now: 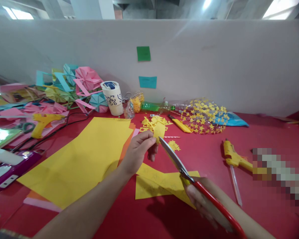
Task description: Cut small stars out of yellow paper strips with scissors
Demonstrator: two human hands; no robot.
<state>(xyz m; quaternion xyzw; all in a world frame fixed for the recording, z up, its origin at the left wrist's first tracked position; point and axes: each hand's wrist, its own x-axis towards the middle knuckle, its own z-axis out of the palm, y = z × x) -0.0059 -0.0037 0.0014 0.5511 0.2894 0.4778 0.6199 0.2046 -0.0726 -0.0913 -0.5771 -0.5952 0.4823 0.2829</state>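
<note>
Pinched in the fingers of my left hand (137, 149) is a small piece of yellow paper (159, 128), held up above the red table. My right hand (199, 196) grips scissors (174, 158) with red handles, and their blade tips meet the lower edge of that piece. The blades look nearly closed; whether paper lies between them I cannot tell. Just right of the tips lies a small heap of yellow paper stars (173, 145). Yellow scraps with star shapes (147, 122) are piled behind my left hand. Under the scissors, yellow paper strips (151, 187) overlap on the table.
Large yellow sheets (97, 156) cover the left middle. Glue guns stand left (41, 124) and right (233, 156). At the back are a white cup (113, 99), a yellow cutter knife (180, 124), a star-covered clear bottle (201, 116) and folded paper flowers (87, 78). A purple power strip (13, 169) lies left.
</note>
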